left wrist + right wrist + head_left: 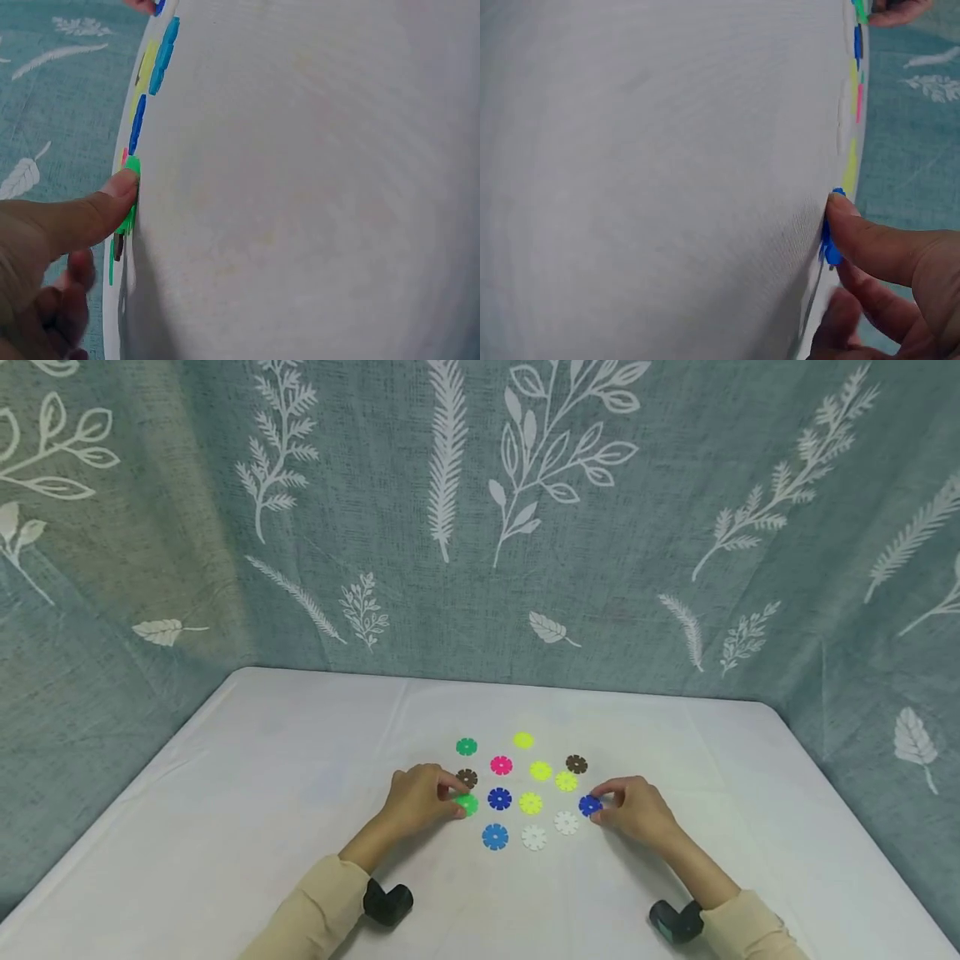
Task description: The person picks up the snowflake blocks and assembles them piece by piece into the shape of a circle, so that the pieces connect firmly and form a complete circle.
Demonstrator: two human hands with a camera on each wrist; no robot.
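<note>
My left hand (422,797) pinches a bright green notched disc (468,804) between thumb and index finger, at the left side of a group of flat plastic discs. In the left wrist view the thumb lies against that green disc (130,191). Over on the right side of the group, my right hand (636,808) pinches a dark blue notched disc (589,806) by its edges. The right wrist view shows the blue disc (832,232) edge-on, partly covered by the thumb. A brown disc (468,777) lies just behind the green one, partly hidden by the left fingers.
Between the hands lie another dark blue disc (499,798), a light blue disc (495,837), a pink disc (501,765), two white discs (534,837) and several yellow discs (530,803). A darker green disc (467,747) and second brown disc (577,764) lie farther back on the white-covered table (300,760).
</note>
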